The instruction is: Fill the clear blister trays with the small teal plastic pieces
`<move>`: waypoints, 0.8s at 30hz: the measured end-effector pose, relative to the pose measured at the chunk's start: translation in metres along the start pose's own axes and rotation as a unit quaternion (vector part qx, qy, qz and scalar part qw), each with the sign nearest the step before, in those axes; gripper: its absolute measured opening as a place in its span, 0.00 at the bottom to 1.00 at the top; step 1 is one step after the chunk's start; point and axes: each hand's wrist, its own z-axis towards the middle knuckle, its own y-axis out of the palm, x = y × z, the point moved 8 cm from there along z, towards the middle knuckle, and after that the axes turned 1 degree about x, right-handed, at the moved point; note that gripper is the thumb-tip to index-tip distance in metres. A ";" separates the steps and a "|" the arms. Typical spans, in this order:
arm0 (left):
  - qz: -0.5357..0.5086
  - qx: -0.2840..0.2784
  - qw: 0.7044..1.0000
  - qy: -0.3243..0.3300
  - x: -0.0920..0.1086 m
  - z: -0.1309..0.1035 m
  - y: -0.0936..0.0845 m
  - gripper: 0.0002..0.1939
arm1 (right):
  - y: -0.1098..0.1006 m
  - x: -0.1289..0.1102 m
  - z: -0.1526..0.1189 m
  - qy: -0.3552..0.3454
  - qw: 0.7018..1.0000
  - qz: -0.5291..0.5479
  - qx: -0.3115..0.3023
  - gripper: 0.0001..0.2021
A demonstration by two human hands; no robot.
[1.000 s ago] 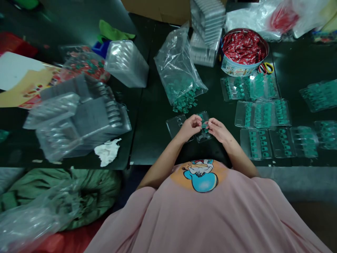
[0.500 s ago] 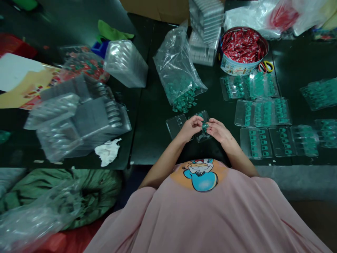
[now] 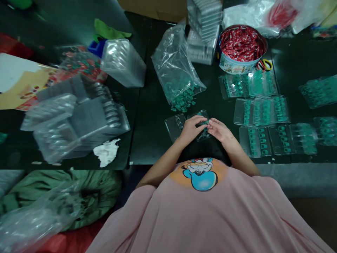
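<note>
Loads of see-through trays (image 3: 89, 112) are piled at our 9 o'clock (clock centred on our hands), no green visible in them. A printed sheet (image 3: 23, 88) lies just past them. Loose green pieces (image 3: 183, 102) spill from a plastic bag (image 3: 173, 52) at 11, so we'd say plenty is left. At 9, just beside our left hand (image 3: 190, 129), there's a slotted tray (image 3: 171, 125). Our left thumb and fingers make a narrow gap over the tray in work (image 3: 204, 136), dead centre, green showing; our right hand (image 3: 220, 131) has fingertips bunched close. Can't tell if either's pinching a piece. Several green-loaded trays (image 3: 239, 113) from 2 to 4 look done. Writing? Sheet and tin (image 3: 235, 66) (at 1) have print, but we can't read it.
</note>
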 end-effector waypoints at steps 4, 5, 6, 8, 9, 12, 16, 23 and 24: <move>0.036 -0.009 0.999 -0.004 -0.003 -0.002 -0.003 0.10 | -0.011 -0.012 -0.005 -0.045 0.998 -0.048 0.020 0.21; 0.043 -0.019 0.999 -0.011 -0.005 -0.005 -0.002 0.12 | -0.015 -0.017 -0.006 -0.058 0.996 -0.054 0.030 0.21; 0.048 -0.035 0.998 -0.017 -0.007 -0.008 0.001 0.13 | -0.019 -0.020 -0.007 -0.069 0.995 -0.058 0.040 0.20; 0.055 -0.079 0.995 -0.018 -0.009 -0.017 0.010 0.14 | -0.026 -0.025 -0.010 -0.080 0.993 -0.063 0.053 0.20; 0.064 -0.103 0.993 -0.013 -0.010 -0.022 0.017 0.14 | -0.028 -0.026 -0.011 -0.082 0.993 -0.068 0.057 0.20; 0.108 -0.164 0.980 0.017 -0.013 -0.035 0.036 0.11 | -0.032 -0.026 -0.014 -0.082 0.991 -0.086 0.065 0.19; 0.173 -0.196 0.963 0.064 -0.017 -0.042 0.052 0.10 | -0.029 -0.023 -0.015 -0.087 0.990 -0.099 0.057 0.19; 0.219 -0.199 0.951 0.085 -0.018 -0.043 0.058 0.14 | -0.025 -0.025 -0.014 -0.099 0.989 -0.096 0.045 0.20; 0.214 -0.199 0.953 0.080 -0.018 -0.043 0.059 0.14 | -0.025 -0.025 -0.013 -0.099 0.989 -0.095 0.045 0.20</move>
